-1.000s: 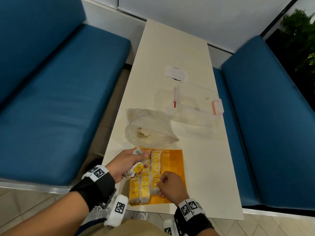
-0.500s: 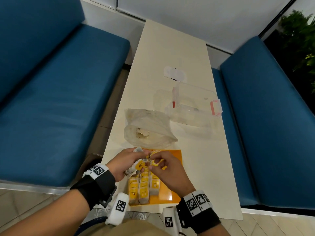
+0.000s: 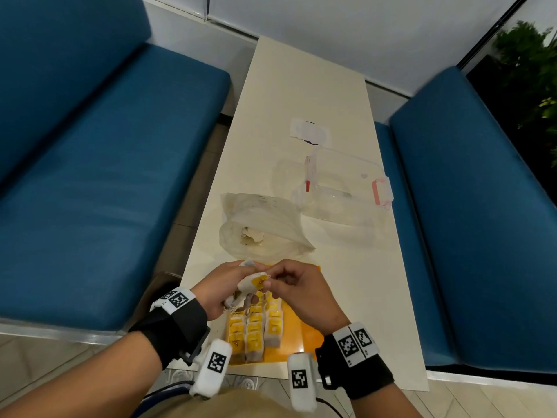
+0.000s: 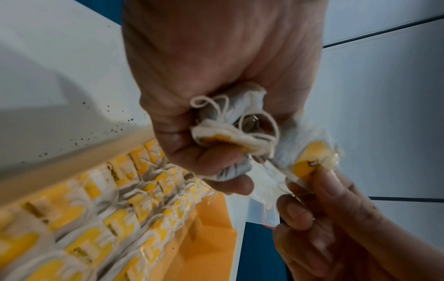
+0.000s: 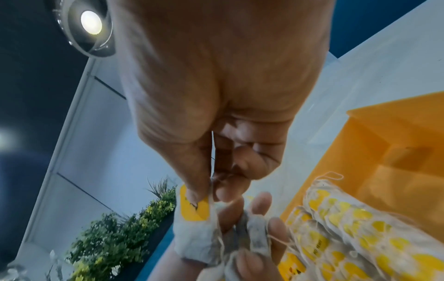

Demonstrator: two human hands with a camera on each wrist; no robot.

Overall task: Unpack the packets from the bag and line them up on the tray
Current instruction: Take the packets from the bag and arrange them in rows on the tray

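Above the tray (image 3: 304, 330), left hand (image 3: 217, 292) clutching bunched packets (image 4: 230, 123); right hand (image 3: 301, 292) pinching one's tag.

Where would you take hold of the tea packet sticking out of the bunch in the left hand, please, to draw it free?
Pinch the packet at its yellow-tagged free end, coming from the right, as the right hand does. That end juts clear of the left hand, whose fingers bury the rest of the bunch, and loose strings tangle nearer the fist, so I would pull gently.
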